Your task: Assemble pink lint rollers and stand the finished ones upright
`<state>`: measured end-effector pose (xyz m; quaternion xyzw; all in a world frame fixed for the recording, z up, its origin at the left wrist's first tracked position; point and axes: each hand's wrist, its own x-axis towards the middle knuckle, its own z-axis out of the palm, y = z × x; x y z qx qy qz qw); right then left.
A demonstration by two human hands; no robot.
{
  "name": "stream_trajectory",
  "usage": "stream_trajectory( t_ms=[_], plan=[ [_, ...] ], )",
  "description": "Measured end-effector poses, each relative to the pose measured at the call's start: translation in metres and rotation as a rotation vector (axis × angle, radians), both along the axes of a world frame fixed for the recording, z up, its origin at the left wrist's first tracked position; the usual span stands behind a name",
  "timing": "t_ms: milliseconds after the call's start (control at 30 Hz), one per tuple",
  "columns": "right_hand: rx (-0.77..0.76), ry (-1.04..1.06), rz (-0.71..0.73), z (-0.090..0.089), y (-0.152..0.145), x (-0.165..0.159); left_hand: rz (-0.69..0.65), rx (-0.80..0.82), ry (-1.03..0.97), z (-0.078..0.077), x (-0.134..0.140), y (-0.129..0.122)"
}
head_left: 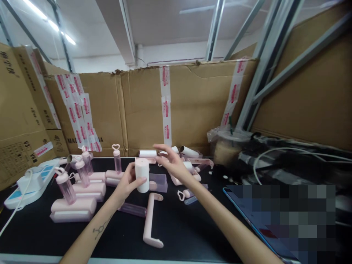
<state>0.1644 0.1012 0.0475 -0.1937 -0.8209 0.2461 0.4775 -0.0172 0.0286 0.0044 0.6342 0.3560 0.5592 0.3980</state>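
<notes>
My left hand [128, 183] is wrapped round a white lint roller roll [142, 178], held upright with a pinkish top end. My right hand [172, 163] is beside and slightly above the roll, fingers apart and apparently holding nothing. Below the roll, a pale pink U-shaped roller frame [149, 220] lies on the black table [198, 234]. A translucent purple tube [134, 209] lies next to that frame. Just behind the roll is a clear purple cover [162, 182]. Under my right forearm lies a small roller with a heart-shaped loop [181, 195].
Pink lint rollers [73, 209] and upright small rollers [66, 187] stand at left, by a white power strip [33, 196]. More rolls [189, 151] lie at the back. A phone [242, 211], a drink cup [227, 148] and black plastic are at right. Cardboard [192, 106] walls the back.
</notes>
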Motion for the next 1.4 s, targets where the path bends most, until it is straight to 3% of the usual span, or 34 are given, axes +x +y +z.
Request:
stream_trajectory(
  t_ms=[67,133,233,367,533,633,767,1000,1200,1400],
  plan=[
    [0.135,-0.345,0.029,0.002,0.018,0.006,0.048,-0.013,-0.1,0.002,0.0,-0.002],
    [0.176,-0.663,0.106,-0.003,0.032,0.003,0.12,-0.008,-0.164,0.003,0.0,-0.004],
    [0.12,-0.822,0.163,-0.02,0.045,-0.012,0.126,-0.039,-0.212,0.007,-0.001,-0.005],
    [0.088,-0.75,0.177,-0.032,0.047,-0.023,0.099,-0.078,-0.3,0.01,-0.001,-0.004],
    [-0.016,-0.394,0.075,-0.031,0.034,-0.007,0.153,-0.085,-0.401,0.008,-0.001,-0.003],
    [-0.169,-0.127,-0.007,-0.041,0.019,-0.006,0.215,-0.062,-0.454,0.005,0.003,-0.002],
    [-0.43,0.28,0.043,-0.058,-0.007,-0.016,0.191,-0.085,-0.424,-0.003,0.011,-0.002],
    [-0.332,0.082,0.005,-0.048,-0.046,-0.011,0.3,-0.105,-0.301,-0.014,0.013,-0.001],
    [-0.313,-0.043,-0.037,-0.047,-0.049,-0.006,0.234,-0.108,-0.268,-0.01,0.014,-0.003],
    [-0.258,-0.048,0.02,-0.059,-0.046,-0.008,0.316,-0.041,-0.137,-0.013,0.016,-0.006]
  ],
)
